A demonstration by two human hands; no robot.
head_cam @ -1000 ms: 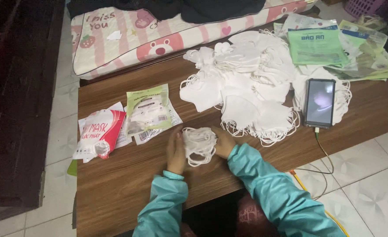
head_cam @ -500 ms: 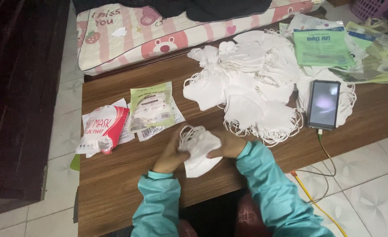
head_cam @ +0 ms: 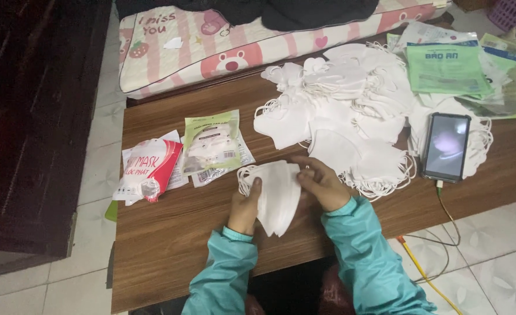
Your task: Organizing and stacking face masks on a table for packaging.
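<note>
Both hands (head_cam: 287, 195) hold white masks (head_cam: 276, 195), seemingly stacked.

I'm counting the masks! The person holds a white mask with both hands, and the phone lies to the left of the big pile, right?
Not quite. In the head view the phone lies at the right of the big pile, not the left. Both hands, left and right, do hold the white mask.

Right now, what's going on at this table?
A person in teal sleeves holds a small stack of white face masks over a wooden table, left hand under it, right hand at its top edge. A big pile of loose masks lies beyond, with packaged masks to the left and a phone to the right.
</note>
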